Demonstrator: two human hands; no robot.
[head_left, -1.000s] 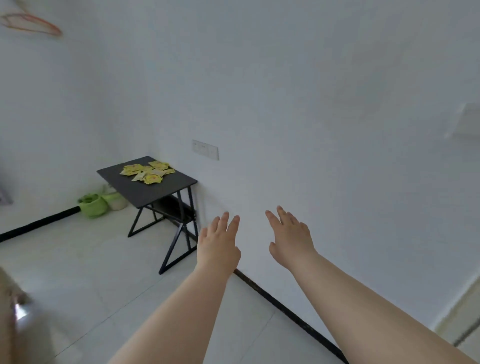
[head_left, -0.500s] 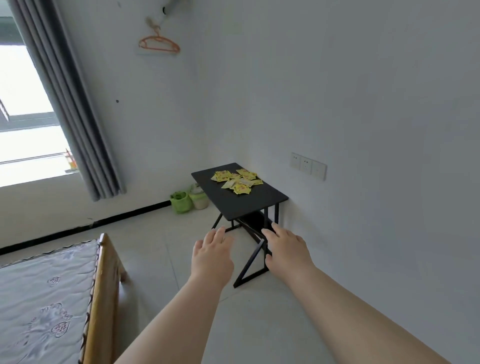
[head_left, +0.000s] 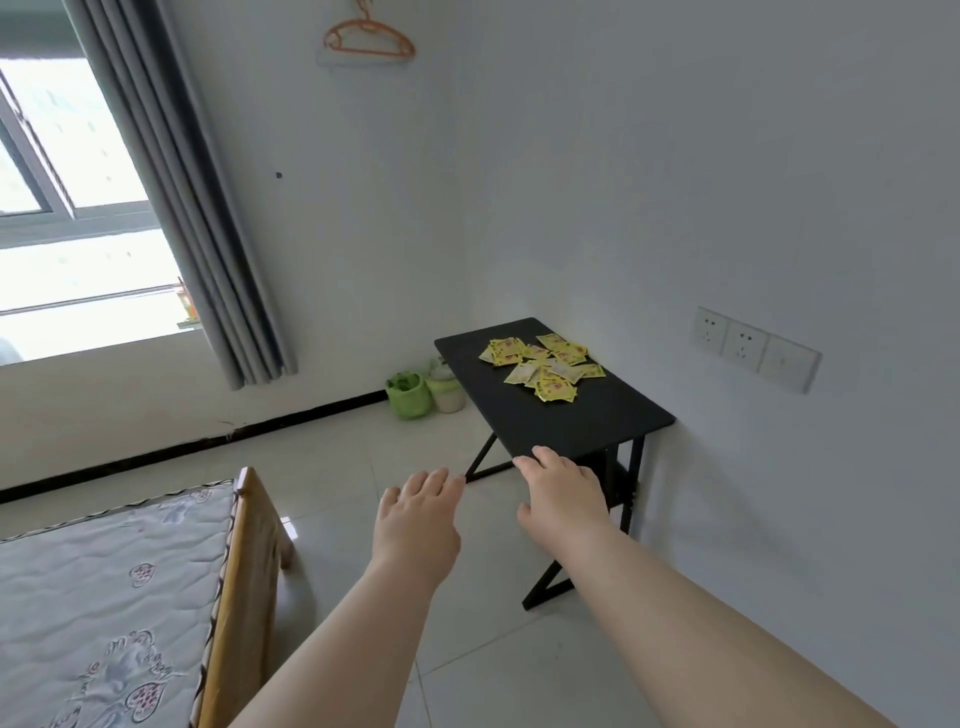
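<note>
Yellow flat sachets (head_left: 545, 364) heaped on black rectangular side table (head_left: 597, 421) | likely light, thin, slippery: pinch edges | left hand (head_left: 415, 519), right hand (head_left: 563, 499) spread flat, empty, near table's front edge

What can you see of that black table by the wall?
The black table has a flat, matte rectangular top on thin dark legs with slanted braces. It stands upright on the tiled floor, its long side close along the white wall. Loose yellow packets lie scattered on its far half. The right hand reaches over its near corner; contact cannot be told.
</note>
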